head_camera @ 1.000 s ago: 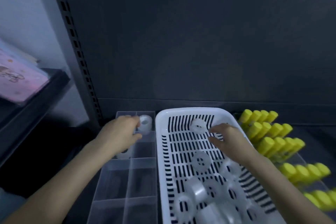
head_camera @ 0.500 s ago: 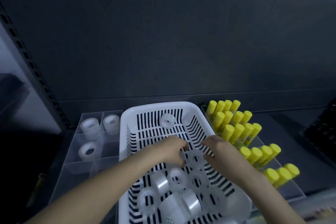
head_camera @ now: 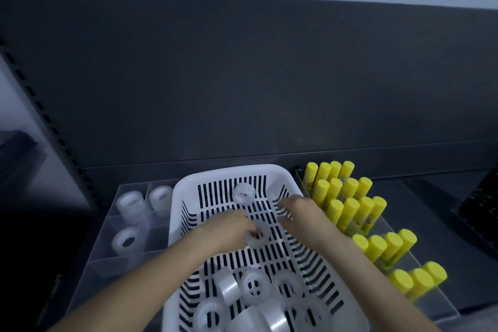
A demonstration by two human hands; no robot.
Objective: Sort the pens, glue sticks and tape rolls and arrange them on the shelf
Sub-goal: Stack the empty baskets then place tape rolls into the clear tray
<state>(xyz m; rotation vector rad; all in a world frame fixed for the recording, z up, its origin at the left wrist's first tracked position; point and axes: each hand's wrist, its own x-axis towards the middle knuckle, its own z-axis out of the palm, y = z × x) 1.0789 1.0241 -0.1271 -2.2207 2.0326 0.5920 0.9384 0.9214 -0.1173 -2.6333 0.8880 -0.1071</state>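
**Tape roll being picked from the basket for the tray**

Nearest the camera, a heap of clear tape rolls is lying in the near end of the white basket, some flat, some on edge. Just beyond, a single tape roll is being pinched on the basket floor by the left hand, its grip curled round the roll. Beside it, the right hand is being held near the basket's far right wall. Its fingers are bent, but whether anything is being held in that grip cannot be told.

Left of the basket, three sorted rolls are being kept in the far compartments of the clear divided tray. One lone roll is lying at the basket's far end. To the right, yellow glue sticks are being kept upright in a tiered holder on the shelf. No pens are being shown.

The tape-sorting step is judged to be in hand, and the glue sticks look already arranged. The next move calls for the pinched roll to be lifted over the basket rim, carried left and set into a tray compartment without the rolls already there being knocked.
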